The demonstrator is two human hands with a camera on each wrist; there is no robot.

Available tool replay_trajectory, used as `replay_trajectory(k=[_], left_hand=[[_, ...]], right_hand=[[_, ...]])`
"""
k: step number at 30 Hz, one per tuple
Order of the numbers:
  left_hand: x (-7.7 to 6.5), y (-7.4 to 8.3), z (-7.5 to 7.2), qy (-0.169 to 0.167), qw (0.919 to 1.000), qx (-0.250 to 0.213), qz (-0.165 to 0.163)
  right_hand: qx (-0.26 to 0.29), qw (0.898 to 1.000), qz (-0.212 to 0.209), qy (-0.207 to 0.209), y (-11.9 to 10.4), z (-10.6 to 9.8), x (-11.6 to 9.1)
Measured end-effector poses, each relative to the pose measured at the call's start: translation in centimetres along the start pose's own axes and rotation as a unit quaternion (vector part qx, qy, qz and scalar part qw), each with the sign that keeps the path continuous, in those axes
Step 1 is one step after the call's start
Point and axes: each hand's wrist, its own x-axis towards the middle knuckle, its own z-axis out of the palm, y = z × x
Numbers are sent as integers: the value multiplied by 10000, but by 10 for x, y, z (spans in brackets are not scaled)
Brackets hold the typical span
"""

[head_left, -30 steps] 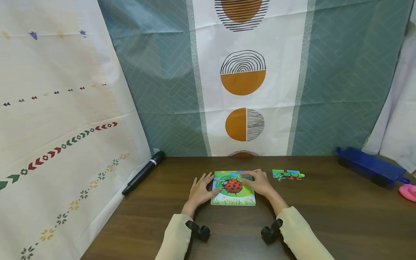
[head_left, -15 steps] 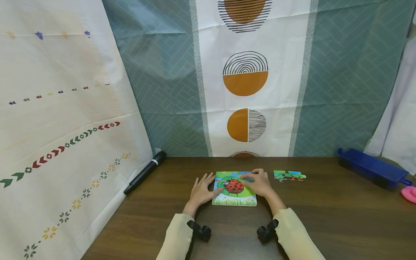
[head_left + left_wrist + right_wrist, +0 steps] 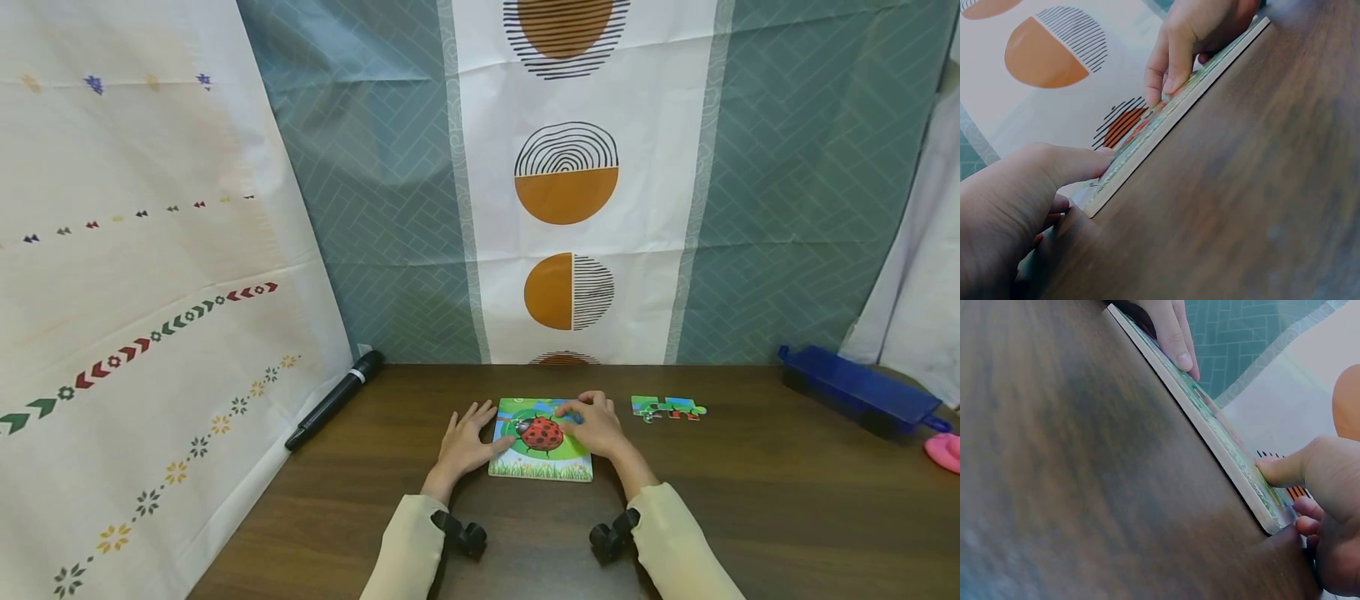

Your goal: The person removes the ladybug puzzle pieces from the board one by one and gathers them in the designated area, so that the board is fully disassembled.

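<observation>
Reaches across the counter (image 3: pixel 540 533) in pale sleeves (image 3: pixel 407 542). Touches the board (image 3: pixel 538 446) lying flat there: with left grip (image 3: pixel 466 444) unclenched, fingers extended by its left edge, thumb on top; with right grip (image 3: pixel 597 427) bent, tips on its right side, cannot tell whether pinching. Has puzzle pieces (image 3: pixel 678 403) just beyond on the right, marker (image 3: pixel 335 401) farther left, blue tray (image 3: pixel 858 383) far right, cloth (image 3: pixel 645 192) behind.
</observation>
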Motion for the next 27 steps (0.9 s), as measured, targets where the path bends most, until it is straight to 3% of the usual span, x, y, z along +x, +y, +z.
replay_trajectory(k=[8,13,27], left_hand=[[-2,0,0,-34,10000,-13,-21],[0,1,-3,16,10000,-65,17],[-1,2,-2,20,10000,-77,36]], right_hand=[[-37,10000,-2,13,2,3,0],[36,9996,-119,244,2,3,2],[836,9953,-11,493,6,2,2]])
